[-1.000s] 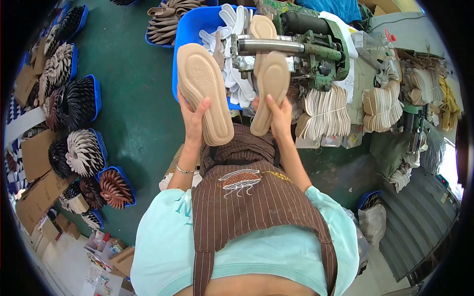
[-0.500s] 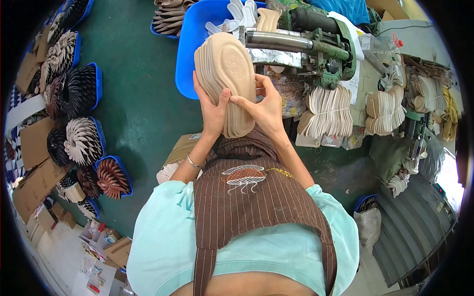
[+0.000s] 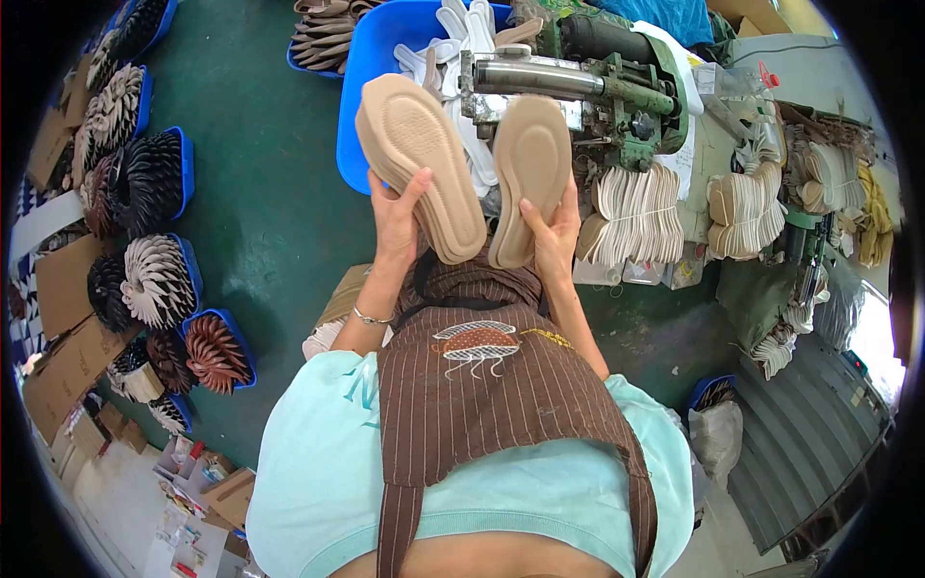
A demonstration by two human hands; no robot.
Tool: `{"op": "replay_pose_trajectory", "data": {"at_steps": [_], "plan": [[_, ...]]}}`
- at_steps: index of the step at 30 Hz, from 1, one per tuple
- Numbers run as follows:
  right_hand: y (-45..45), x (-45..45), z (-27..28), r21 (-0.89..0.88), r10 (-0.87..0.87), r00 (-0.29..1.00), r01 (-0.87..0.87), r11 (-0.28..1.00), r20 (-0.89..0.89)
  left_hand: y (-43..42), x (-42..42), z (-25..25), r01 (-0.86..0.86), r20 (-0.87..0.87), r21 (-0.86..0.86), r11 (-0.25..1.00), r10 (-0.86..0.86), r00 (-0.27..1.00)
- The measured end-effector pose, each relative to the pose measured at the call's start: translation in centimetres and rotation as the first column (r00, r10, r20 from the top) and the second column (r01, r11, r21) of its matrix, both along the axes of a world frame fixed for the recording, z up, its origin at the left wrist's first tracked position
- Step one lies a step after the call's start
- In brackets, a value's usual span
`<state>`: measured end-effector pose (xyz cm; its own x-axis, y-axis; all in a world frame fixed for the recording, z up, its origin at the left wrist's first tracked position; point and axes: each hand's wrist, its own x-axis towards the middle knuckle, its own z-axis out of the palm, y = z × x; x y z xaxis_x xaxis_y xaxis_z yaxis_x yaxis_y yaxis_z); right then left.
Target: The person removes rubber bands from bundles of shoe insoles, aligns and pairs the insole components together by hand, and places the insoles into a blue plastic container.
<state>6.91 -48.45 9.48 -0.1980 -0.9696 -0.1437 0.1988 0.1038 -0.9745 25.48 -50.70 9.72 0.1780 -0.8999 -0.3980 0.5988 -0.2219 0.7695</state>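
A stack of beige insoles [image 3: 424, 159] is tilted up in my left hand [image 3: 394, 220], thumb on the front face and fingers behind. To its right, my right hand [image 3: 556, 231] grips another beige insole [image 3: 532, 169] by its lower right edge; whether it is one or several pressed together I cannot tell. The two lots are apart, with a narrow gap between them. Behind them stands a blue tub [image 3: 358, 135] holding white insole pieces [image 3: 479, 34]. Both hands are closed round what they hold.
A green machine with a metal roller [image 3: 540, 77] stands just beyond my right hand. Tied bundles of pale insoles [image 3: 631, 217] sit at the right. Blue baskets of fanned pieces [image 3: 159, 279] line the green floor [image 3: 260, 164] at the left.
The single stack held in both hands has been split. My right hand has moved right with part of it, while the rest stays in my left hand, tilted leftward.
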Motion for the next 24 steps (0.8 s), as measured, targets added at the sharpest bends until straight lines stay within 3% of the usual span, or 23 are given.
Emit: {"op": "replay_pose_trajectory", "data": {"at_steps": [3,5,6,8,10,12,16,20,22,24], "plan": [[1.2,-1.5,-4.0,0.070,-0.084,0.996,0.081,0.994,0.042,-0.2,1.5,-0.8,0.013,-0.036,-0.007,1.000,-0.014,0.999],[-0.7,-2.9,-6.8,0.105,-0.049,0.987,0.066,0.992,-0.155,-0.1,2.1,-1.2,0.082,-0.047,0.023,0.996,-0.081,0.996],[-2.3,-3.0,-6.2,0.099,-0.064,0.986,0.079,0.992,-0.152,0.0,2.3,-1.2,0.085,-0.046,0.027,0.996,-0.084,0.995],[-5.0,-2.6,-2.7,0.074,-0.062,0.994,0.055,0.996,0.095,0.3,2.8,-1.2,0.168,-0.142,0.028,0.985,-0.162,0.976],[-3.8,-1.7,-2.1,0.042,-0.060,0.993,0.056,0.998,0.102,0.7,2.2,-1.1,0.147,-0.110,0.000,0.989,-0.146,0.983],[-1.8,-0.8,-1.6,0.255,-0.065,0.975,0.008,0.967,0.214,0.8,1.7,-1.0,0.121,-0.079,-0.033,0.992,-0.123,0.989],[-3.0,-2.0,-4.2,0.359,-0.063,0.994,0.025,0.933,0.094,1.4,1.1,-0.8,0.174,-0.143,-0.007,0.985,-0.173,0.974],[-6.9,-1.3,-2.1,0.263,-0.008,0.994,-0.022,0.965,0.112,1.4,0.3,-0.2,0.190,-0.043,-0.026,0.981,-0.191,0.981],[-6.3,0.1,-0.3,0.345,0.053,0.996,-0.075,0.936,0.074,1.5,0.0,-0.5,0.159,0.103,-0.053,0.986,-0.153,0.983],[-4.5,1.4,0.5,0.314,0.248,0.961,-0.275,0.909,0.124,1.5,-0.5,-0.6,0.142,0.154,-0.058,0.988,-0.131,0.979]]}}
